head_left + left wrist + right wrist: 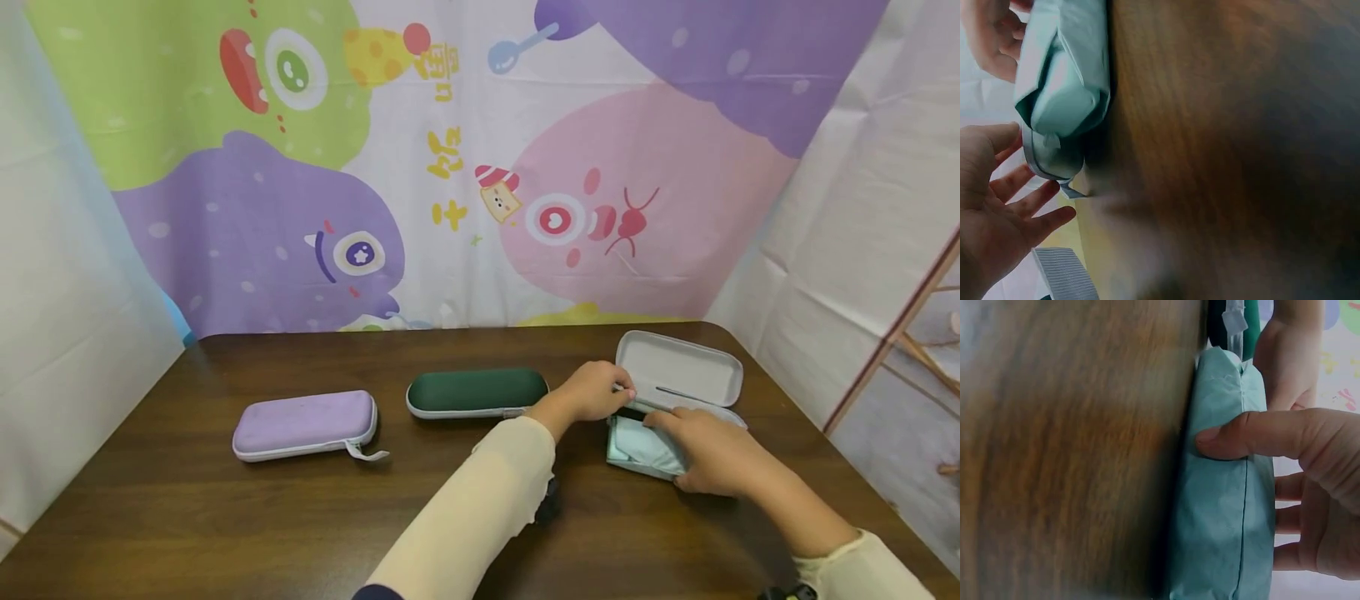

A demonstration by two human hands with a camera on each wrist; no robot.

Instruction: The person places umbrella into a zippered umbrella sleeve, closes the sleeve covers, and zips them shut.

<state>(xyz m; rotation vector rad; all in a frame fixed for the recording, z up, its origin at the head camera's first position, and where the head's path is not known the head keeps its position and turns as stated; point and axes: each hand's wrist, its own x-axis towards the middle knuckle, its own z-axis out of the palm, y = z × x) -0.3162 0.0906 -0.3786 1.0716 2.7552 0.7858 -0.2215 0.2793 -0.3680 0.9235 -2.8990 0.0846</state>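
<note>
A grey zip case (678, 367) lies open at the right of the table, its lid raised at the back. In front of it is a mint-green packet (626, 446) with a flap and a paler rounded part showing at its end. My right hand (716, 454) grips this packet, thumb (1225, 440) across the near side and fingers behind it. At the grey case's left end is my left hand (592, 390); its fingers (1035, 200) are spread behind that end, with thumb and index tips right at the rim. A dark thin stick (675, 392) shows along the case's hinge side.
A dark green zip case (476, 390) lies closed just left of my left hand. Farther left is a closed purple zip case (303, 421) with a pull strap. The wooden table (225, 517) ends at a patterned curtain (465, 283) behind.
</note>
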